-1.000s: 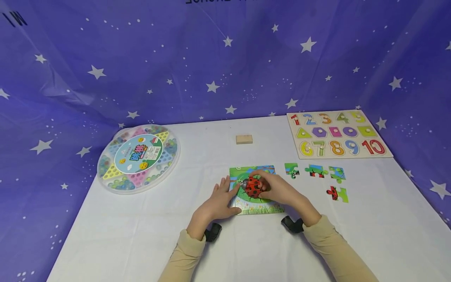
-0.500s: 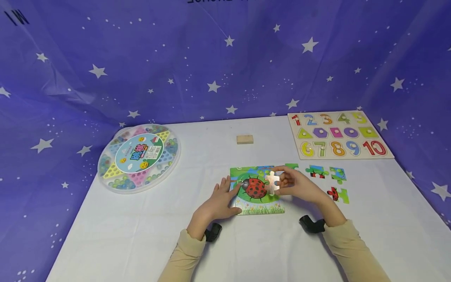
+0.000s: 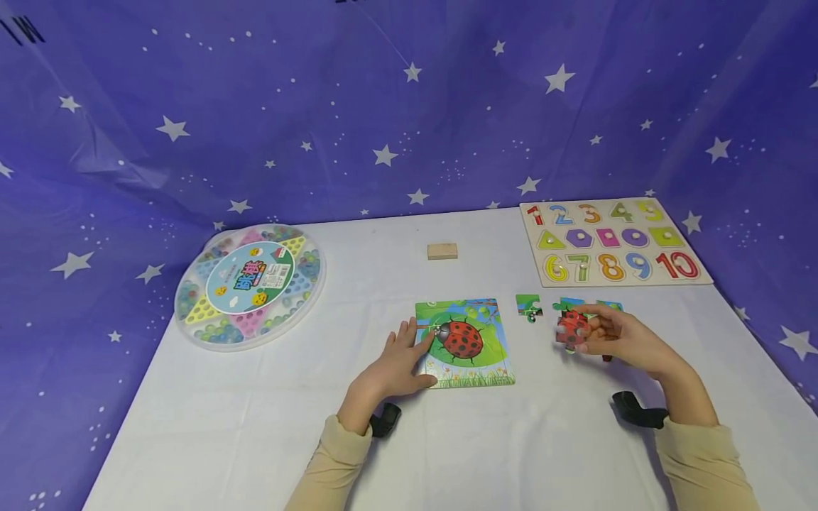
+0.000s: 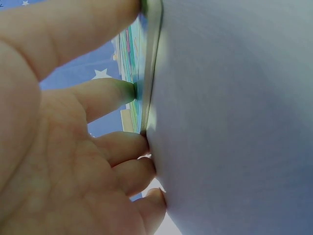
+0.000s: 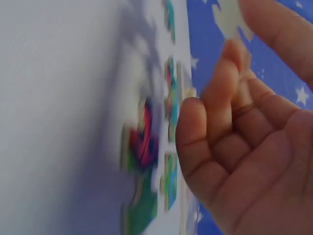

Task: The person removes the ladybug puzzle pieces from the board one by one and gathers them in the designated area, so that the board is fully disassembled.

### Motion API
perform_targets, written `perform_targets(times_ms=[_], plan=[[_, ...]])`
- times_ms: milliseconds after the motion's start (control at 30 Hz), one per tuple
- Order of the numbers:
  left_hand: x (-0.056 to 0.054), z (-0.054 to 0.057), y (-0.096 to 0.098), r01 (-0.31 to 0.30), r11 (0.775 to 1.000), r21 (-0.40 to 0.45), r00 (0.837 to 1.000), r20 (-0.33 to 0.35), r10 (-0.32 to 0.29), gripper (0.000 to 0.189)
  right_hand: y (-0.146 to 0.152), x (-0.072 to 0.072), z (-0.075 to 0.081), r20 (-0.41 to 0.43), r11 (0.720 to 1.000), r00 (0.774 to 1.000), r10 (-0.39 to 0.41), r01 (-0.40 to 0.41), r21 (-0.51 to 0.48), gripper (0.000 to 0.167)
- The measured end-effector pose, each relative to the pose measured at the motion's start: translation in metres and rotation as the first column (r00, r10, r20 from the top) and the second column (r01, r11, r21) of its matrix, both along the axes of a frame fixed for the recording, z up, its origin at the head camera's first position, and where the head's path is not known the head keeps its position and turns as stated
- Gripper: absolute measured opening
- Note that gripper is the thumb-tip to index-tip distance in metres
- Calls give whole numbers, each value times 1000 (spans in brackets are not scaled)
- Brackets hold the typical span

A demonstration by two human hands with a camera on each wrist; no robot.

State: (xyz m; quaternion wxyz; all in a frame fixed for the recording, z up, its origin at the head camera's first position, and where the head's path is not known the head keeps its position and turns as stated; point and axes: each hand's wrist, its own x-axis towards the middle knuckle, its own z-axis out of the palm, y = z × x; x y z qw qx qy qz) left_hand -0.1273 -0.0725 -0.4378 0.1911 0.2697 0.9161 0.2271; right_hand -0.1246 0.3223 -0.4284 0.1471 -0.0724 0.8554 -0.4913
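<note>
A ladybug puzzle board [image 3: 476, 369] lies flat on the white table in the head view. My left hand [image 3: 393, 365] rests over its left edge with spread fingers; in the left wrist view those fingertips touch the board's side [image 4: 152, 63]. To the right, my right hand [image 3: 629, 344] pinches a red, black-spotted puzzle piece [image 3: 567, 332] between thumb and fingers, raised above the table. A green loose piece [image 3: 527, 304] lies between board and hand. More loose pieces lie under and behind the right hand, partly hidden; the right wrist view shows a red-and-green piece [image 5: 144, 142] among them.
A round, clear marble game box [image 3: 252, 287] stands at the left back. One small wooden block [image 3: 442, 251] lies behind the puzzle board, and a number-and-shape board [image 3: 616, 245] at the right back. A purple star-patterned cloth [image 3: 383, 106] hangs behind the table.
My right hand has lifted the red puzzle piece off the board and carried it right, over the loose pieces. The left hand has stayed at the board's left edge.
</note>
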Motion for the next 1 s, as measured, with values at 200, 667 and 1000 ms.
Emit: perform_targets(times_ms=[200,667,1000], plan=[[-1,-1,0,2,1000,3,1000,-3,-2,75,11,6,-4,-2,988,1000,-18,18,154,68],[1,-2,0,1,1000,15,1000,1,-1,75,6,4,-8,-17,973,1000,10,-6,229,57],[0,-2,0,0,1000,11,1000,3,0,75,-41,-12,3,-59,990,993,100,-93,107,49]])
